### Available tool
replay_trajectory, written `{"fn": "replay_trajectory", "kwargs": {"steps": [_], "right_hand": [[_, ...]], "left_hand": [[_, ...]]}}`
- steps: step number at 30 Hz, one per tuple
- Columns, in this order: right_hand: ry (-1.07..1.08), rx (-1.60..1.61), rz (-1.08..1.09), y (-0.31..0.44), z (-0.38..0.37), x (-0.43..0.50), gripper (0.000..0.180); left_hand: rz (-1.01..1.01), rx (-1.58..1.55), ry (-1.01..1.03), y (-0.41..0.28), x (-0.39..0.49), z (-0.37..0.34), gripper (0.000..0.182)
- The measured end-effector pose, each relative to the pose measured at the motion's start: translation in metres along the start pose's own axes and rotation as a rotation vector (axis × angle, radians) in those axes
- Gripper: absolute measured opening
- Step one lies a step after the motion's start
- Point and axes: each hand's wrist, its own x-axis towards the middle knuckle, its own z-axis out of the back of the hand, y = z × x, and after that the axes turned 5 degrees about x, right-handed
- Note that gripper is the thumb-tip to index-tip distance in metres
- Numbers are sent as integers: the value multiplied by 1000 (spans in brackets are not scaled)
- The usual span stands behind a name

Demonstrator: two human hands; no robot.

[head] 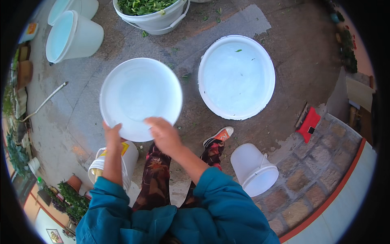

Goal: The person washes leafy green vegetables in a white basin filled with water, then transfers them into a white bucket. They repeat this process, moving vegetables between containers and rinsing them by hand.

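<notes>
A white round basin [141, 97] is tilted in front of me, its inside facing up. My left hand [112, 133] grips its near left rim, the thumb over the edge. My right hand [161, 131] is at its near right rim, slightly blurred; whether it grips the rim I cannot tell. Right of the basin stands a wide white tub [237, 77] of water with bits of leaf in it. Beyond, a white bucket [152, 23] with a handle is filled with green leaves [143, 6].
White buckets [82, 38] stand at the far left. Another white bucket [254, 170] is near my right leg, and stacked buckets [129, 161] are by my left. A pale pipe [48, 99] lies leftward; a red cloth [308, 123] rests beside stone paving [304, 180].
</notes>
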Motion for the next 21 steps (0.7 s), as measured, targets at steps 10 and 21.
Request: {"fn": "replay_trajectory", "kwargs": {"steps": [10,21], "right_hand": [[111,300,-788,-64,-24,-12,83],[-145,500,-674,-65,-63,62,83]], "left_hand": [[26,-67,-44,72,90,91,68],[-18,-167,63,30,163,101,66]]}}
